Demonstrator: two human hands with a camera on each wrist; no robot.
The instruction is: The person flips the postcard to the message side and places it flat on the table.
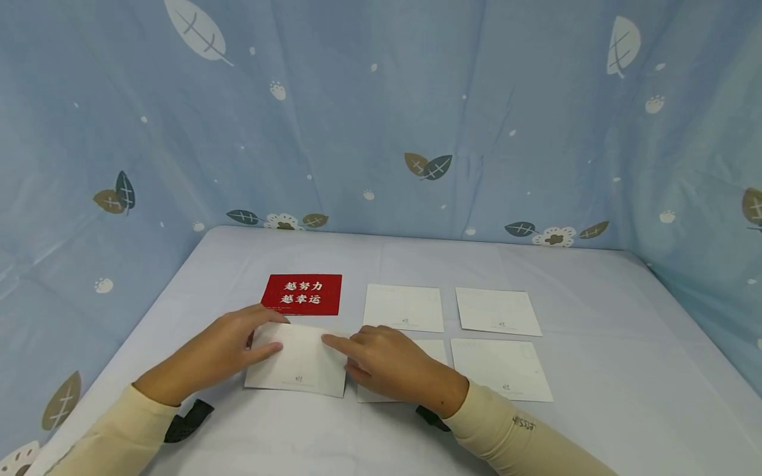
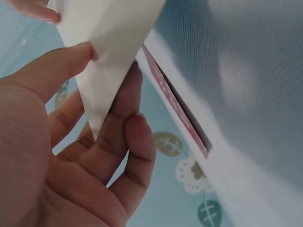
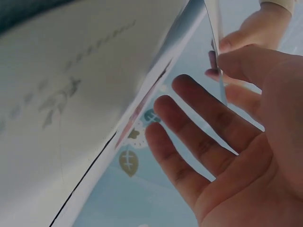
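Observation:
My left hand (image 1: 235, 344) pinches the upper left corner of a white card (image 1: 306, 367), thumb on its face and fingers behind. The card is tilted, its corner raised between those fingers in the left wrist view. Along the upper right part of the same card, my right hand (image 1: 393, 363) touches the face with one extended fingertip. Its other fingers (image 3: 203, 146) hang relaxed and hold nothing in the right wrist view. Behind the left hand lies a red card (image 1: 303, 294) with white lettering.
Several white cards lie in rows on the white tabletop (image 1: 613, 370). One lower card (image 1: 431, 350) is partly hidden by my right hand; another lower card (image 1: 500, 370) lies to its right. Two more (image 1: 401, 307) sit farther back. A blue patterned curtain (image 1: 369, 119) surrounds the table.

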